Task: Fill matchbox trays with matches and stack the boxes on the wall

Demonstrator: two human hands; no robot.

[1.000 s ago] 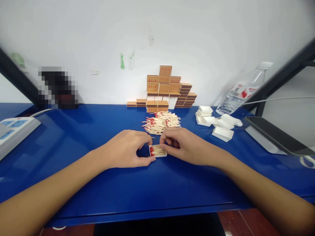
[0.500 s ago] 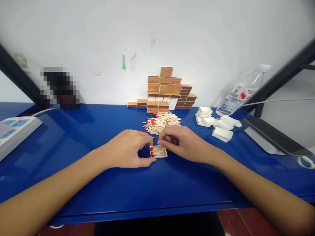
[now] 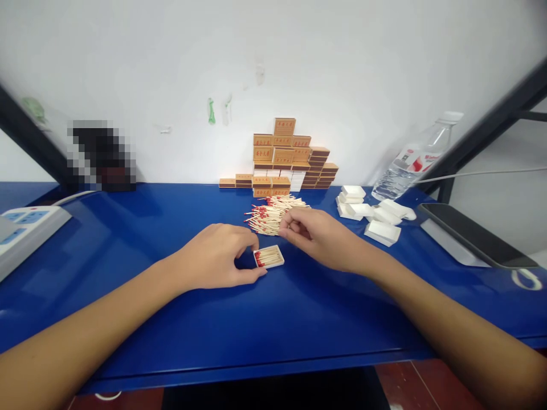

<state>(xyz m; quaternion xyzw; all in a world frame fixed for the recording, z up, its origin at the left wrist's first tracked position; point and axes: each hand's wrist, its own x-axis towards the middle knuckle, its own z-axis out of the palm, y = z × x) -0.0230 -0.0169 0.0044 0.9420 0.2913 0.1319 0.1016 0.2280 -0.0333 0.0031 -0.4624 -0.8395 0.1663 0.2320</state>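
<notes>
A small white matchbox tray (image 3: 280, 263) lies on the blue table, holding several matches (image 3: 268, 256) with red heads to the left. My left hand (image 3: 226, 256) grips the tray's left end between thumb and fingers. Just up and right of the tray, my right hand (image 3: 314, 236) is closed in a pinch at the near right edge of a loose match pile (image 3: 267, 216). Whatever lies between its fingertips is too small to make out, and the hand covers part of the pile.
Stacked matchboxes (image 3: 284, 155) stand against the wall behind the pile. To the right are white empty trays (image 3: 382, 232), a tilted water bottle (image 3: 399, 173) and a phone (image 3: 474, 236) on a white block. A power strip (image 3: 38, 233) sits at the left.
My right hand has moved up and away from the tray to the match pile's edge. The tray has turned slightly in my left hand, and the whole view has shifted a little.
</notes>
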